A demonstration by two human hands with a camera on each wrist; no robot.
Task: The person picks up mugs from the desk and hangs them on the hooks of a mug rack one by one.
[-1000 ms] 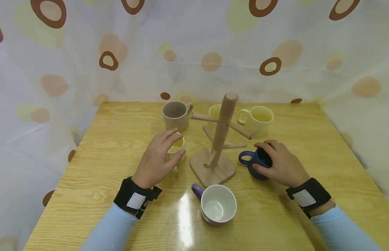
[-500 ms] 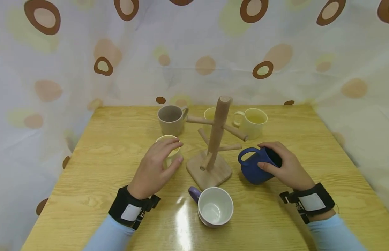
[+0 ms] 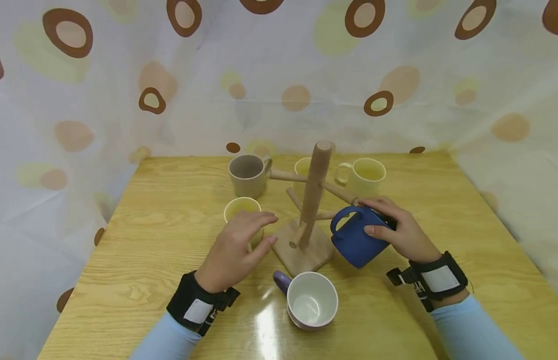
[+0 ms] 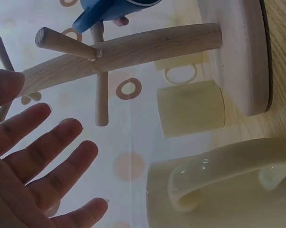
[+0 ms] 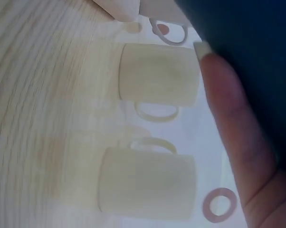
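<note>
My right hand (image 3: pixel 402 229) grips a blue mug (image 3: pixel 357 240) by its body, thumb on the near side. The mug is tilted, its handle toward the wooden mug tree (image 3: pixel 312 200) and its mouth toward my palm. In the right wrist view the dark mug wall (image 5: pixel 257 61) fills the upper right. My left hand (image 3: pixel 235 247) hovers left of the stand, fingers spread and holding nothing. Just beyond it stands a cream mug (image 3: pixel 242 204), partly hidden by the hand; its handle shows in the left wrist view (image 4: pixel 224 175).
Nearest me stands a white mug (image 3: pixel 312 300) with a purple handle. A grey mug (image 3: pixel 248 177) is at the back left. Behind the stand are two pale yellow mugs, one (image 3: pixel 368 176) at the right and one (image 3: pixel 302 167) partly hidden by the post. Pegs stick out from the post.
My right hand has lifted the blue mug off the table, tilted it and carried it left toward the stand. My left hand has drawn back slightly from the cream mug and shifted right.
</note>
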